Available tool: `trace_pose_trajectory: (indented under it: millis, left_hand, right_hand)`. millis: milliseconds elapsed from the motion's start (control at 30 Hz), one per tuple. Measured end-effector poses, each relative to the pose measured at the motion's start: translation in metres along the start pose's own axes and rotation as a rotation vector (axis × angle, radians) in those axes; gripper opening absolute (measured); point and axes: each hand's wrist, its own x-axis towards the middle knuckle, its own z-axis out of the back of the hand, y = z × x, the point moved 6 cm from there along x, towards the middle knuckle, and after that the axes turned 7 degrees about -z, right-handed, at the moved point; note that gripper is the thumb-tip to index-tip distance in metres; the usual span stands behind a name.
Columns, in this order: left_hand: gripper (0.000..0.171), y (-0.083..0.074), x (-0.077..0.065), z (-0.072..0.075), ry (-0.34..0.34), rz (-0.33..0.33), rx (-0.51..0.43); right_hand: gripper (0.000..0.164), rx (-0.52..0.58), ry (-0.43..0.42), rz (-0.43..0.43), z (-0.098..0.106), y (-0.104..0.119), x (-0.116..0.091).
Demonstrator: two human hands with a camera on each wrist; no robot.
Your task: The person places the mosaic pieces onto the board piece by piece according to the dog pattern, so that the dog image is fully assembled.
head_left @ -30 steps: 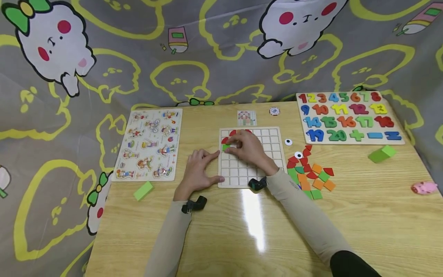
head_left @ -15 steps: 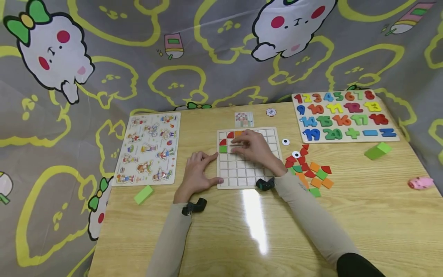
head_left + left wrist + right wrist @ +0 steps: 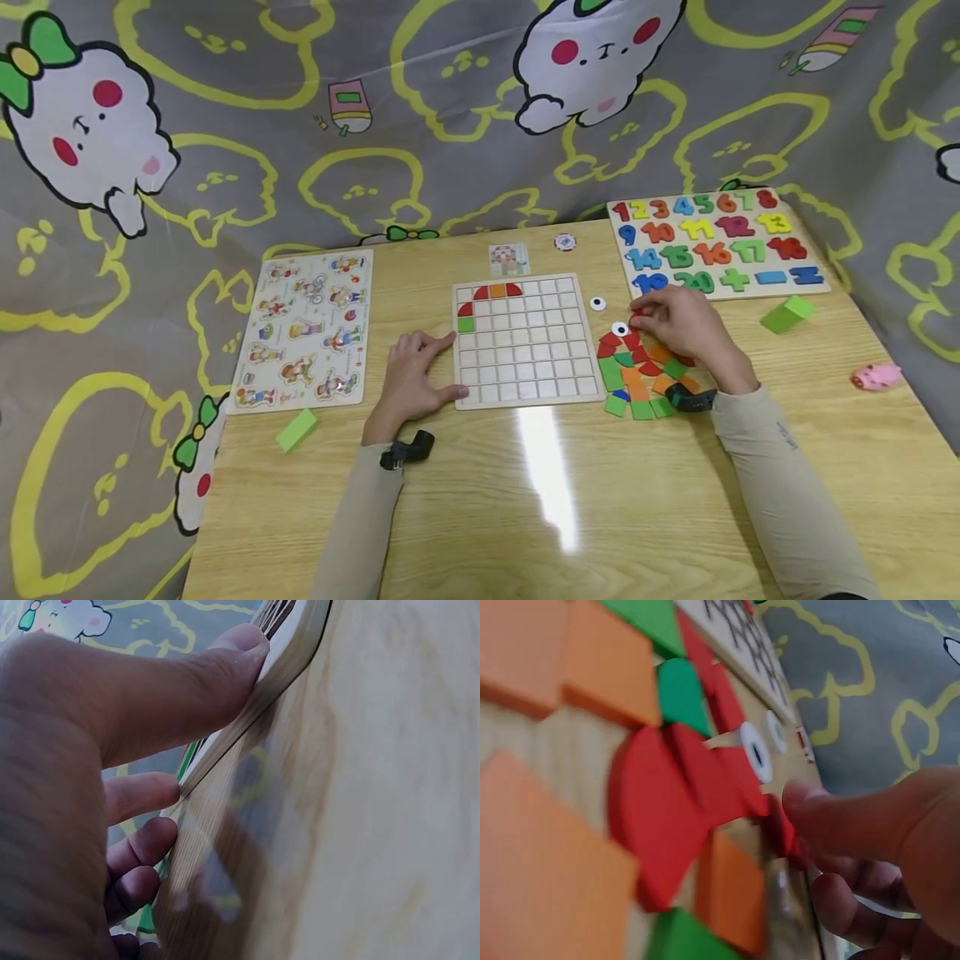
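Note:
My left hand [image 3: 409, 382] is at the left edge of a wooden grid board [image 3: 528, 350]. Its thumb and index finger are spread apart and rest against that edge; the left wrist view shows the thumb [image 3: 225, 679] on the board's side. Over the loose pieces to the right, my right hand [image 3: 692, 332] pinches a small red piece [image 3: 636, 320] with thumb and fingertips. Within the grid's upper left lie red quarter-round pieces [image 3: 513, 290], an orange square [image 3: 497, 291] and a green square [image 3: 466, 324].
Red, orange and green pieces [image 3: 636, 383] lie in a pile right of the board, with two white eye discs [image 3: 597, 304] nearby. A picture card [image 3: 508, 259] sits behind the board. Number puzzle [image 3: 742, 250], figure puzzle [image 3: 300, 333], green blocks [image 3: 297, 430] and a pink pig [image 3: 876, 377] surround them.
My right hand has left the green square on the grid and moved right to the pile, where it pinches a red piece. My left hand has stayed at the board's edge.

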Motion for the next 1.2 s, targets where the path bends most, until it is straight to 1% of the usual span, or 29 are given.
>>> trace_pose_trajectory:
  millis: [100, 267, 367, 500, 633, 767, 867, 933, 1033, 1100, 1200]
  left_hand:
    - [0.090, 0.001, -0.001, 0.001, -0.013, -0.002, 0.002]
    - [0.091, -0.001, 0.000, -0.001, -0.015, -0.010, -0.006]
    - [0.091, 0.000, -0.001, -0.003, -0.014, -0.007, -0.006]
    - [0.092, 0.002, -0.001, -0.003, -0.009, 0.007, -0.005]
    - [0.093, 0.005, 0.000, -0.001, -0.001, 0.015, -0.003]
    - [0.092, 0.005, 0.001, 0.000, 0.006, 0.018, -0.002]
    - [0.092, 0.005, 0.002, 0.001, 0.013, 0.021, -0.002]
    - [0.092, 0.004, 0.002, 0.002, 0.017, 0.024, -0.001]
    - [0.092, 0.004, 0.002, 0.002, 0.024, 0.029, -0.006]
    - [0.092, 0.004, 0.003, 0.003, 0.026, 0.031, -0.011]
    - [0.093, 0.004, 0.002, 0.003, 0.027, 0.032, -0.015]
  right_hand:
    - [0.027, -0.002, 0.013, -0.044, -0.004, -0.006, -0.001]
    - [0.029, 0.000, 0.012, -0.109, -0.010, -0.008, -0.002]
    - [0.028, 0.023, 0.044, -0.119, -0.013, -0.008, -0.003]
    - [0.028, 0.074, 0.107, -0.118, -0.016, -0.006, -0.003]
    - [0.024, 0.091, 0.144, -0.122, -0.017, -0.005, -0.004]
    - [0.019, 0.086, 0.141, -0.097, -0.013, 0.000, -0.004]
    - [0.017, 0.106, 0.104, -0.049, -0.007, 0.009, -0.003]
    - [0.016, 0.147, 0.077, -0.011, -0.005, 0.017, -0.002]
    - [0.015, 0.248, 0.060, 0.049, -0.006, 0.034, 0.004]
    - [0.016, 0.301, 0.065, 0.080, -0.009, 0.046, 0.008]
    - [0.019, 0.344, 0.076, 0.112, -0.020, 0.065, 0.014]
